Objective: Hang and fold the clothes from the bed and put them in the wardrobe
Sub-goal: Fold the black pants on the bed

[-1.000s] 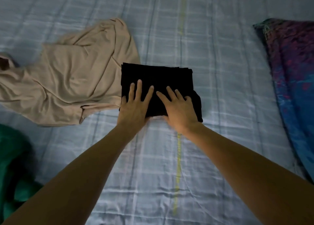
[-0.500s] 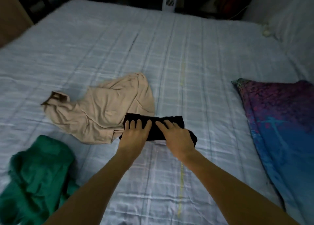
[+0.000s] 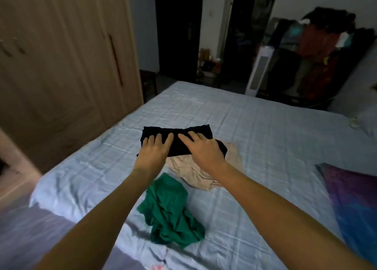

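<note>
Wardrobe (image 3: 61,65) closed; bed (image 3: 265,127) holds green garment (image 3: 169,212), beige garment (image 3: 193,172). L hand (image 3: 153,153) & R hand (image 3: 204,149) grip black garment (image 3: 178,146), folded flat, fingers over top.

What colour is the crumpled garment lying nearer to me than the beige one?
Green. The crumpled garment shows best in the head view.
</note>
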The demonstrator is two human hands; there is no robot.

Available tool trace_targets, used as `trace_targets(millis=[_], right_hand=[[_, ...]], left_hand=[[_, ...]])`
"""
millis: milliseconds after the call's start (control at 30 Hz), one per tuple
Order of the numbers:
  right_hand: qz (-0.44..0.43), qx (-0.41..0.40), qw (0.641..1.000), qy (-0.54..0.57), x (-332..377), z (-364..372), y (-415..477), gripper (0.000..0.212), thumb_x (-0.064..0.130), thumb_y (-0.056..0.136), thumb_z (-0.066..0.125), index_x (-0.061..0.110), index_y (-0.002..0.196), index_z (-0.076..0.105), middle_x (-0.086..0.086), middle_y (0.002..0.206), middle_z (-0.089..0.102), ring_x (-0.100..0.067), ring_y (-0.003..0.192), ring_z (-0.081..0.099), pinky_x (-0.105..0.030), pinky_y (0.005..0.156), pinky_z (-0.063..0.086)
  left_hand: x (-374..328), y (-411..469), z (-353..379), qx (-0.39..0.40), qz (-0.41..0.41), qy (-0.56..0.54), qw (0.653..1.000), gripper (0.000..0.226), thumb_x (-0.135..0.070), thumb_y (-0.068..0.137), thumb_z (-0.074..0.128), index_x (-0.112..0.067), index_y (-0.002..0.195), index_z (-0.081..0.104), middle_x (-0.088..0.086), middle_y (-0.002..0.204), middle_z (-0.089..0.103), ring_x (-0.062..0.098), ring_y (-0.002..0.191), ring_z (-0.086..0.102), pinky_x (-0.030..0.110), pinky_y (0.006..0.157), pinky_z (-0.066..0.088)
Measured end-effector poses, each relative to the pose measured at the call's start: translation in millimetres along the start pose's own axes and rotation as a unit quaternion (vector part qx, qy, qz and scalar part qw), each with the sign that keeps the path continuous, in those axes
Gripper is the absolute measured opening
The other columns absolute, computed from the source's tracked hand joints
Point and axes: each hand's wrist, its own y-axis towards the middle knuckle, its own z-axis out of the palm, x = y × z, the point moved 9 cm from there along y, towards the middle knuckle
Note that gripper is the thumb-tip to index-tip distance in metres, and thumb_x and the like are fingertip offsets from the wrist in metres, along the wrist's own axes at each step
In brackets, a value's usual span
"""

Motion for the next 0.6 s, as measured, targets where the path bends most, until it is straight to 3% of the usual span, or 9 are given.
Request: trace_targets(millis=[167,367,600], right_hand=[[-0.104,-0.055,0.993,0.004,166,-84,55,0.067,0.000,0.079,0.061,0.021,0.140,0.043,-0.017,0.126,0.056,-0.038,0.102,0.061,-0.040,0.055,0.052],[-0.228,-0.115,0.967,0.024,340,-143,96,0.070,0.000,0.074,0.067,0.021,0.137,0.047,-0.013,0.122,0.060,-0.034,0.098,0.064,-0.037,0.052,0.052],[-0.344,-0.129,0.928,0.066,498,-164,134,0.072,-0.001,0.066,0.073,0.019,0.132,0.052,-0.013,0.117,0.062,-0.035,0.094,0.066,-0.038,0.049,0.054]], left_hand=[[153,-85,-93,-0.020,-0.116,0.068,0.991,0.069,0.010,0.062,0.067,-0.004,0.128,0.050,0.025,0.091,0.060,0.041,0.074,0.058,0.049,0.071,0.053],[293,-192,-166,-0.004,-0.228,0.137,0.964,0.081,0.000,0.060,0.075,-0.007,0.132,0.037,0.024,0.097,0.059,0.041,0.081,0.058,0.047,0.075,0.052],[405,-292,-205,0.044,-0.348,0.174,0.920,0.074,-0.007,0.081,0.062,-0.009,0.146,0.026,0.023,0.128,0.049,0.039,0.113,0.050,0.048,0.099,0.041]])
